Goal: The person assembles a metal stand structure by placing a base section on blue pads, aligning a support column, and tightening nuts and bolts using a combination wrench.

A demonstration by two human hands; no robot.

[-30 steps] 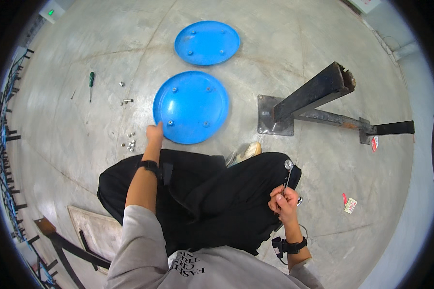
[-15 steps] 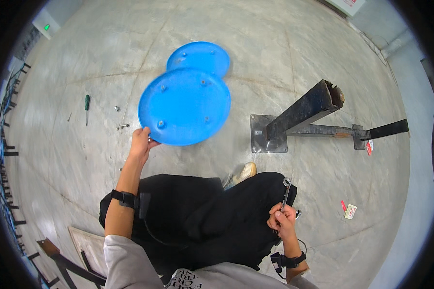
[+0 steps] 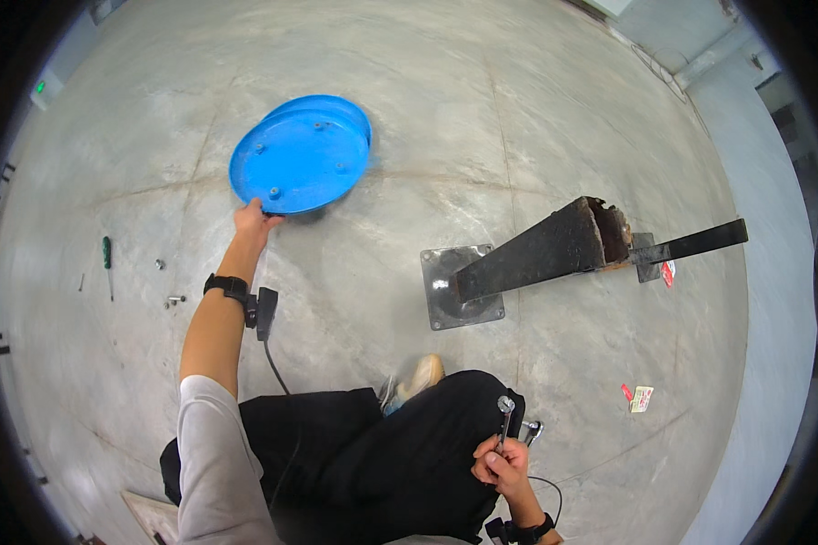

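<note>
While the person crouches on the concrete floor, the left hand is stretched out ahead with its fingers closed on the near rim of a blue round disc. That disc is tilted, studded underside up, and overlaps a second blue disc which shows only as a crescent behind it; whether the two touch cannot be told. A black watch sits on the left wrist, with a small black device and its cable just beside it. The right hand is held low over the knee, fist closed around the handle of a ratchet wrench whose head points upward. To the right of the discs, well apart from them, lies a rusty square steel post fixed to a grey base plate, with a black bar extending beyond its far end. At far left on the floor rest a green-handled screwdriver and a few loose bolts. A small red and white label lies near the right knee.
</note>
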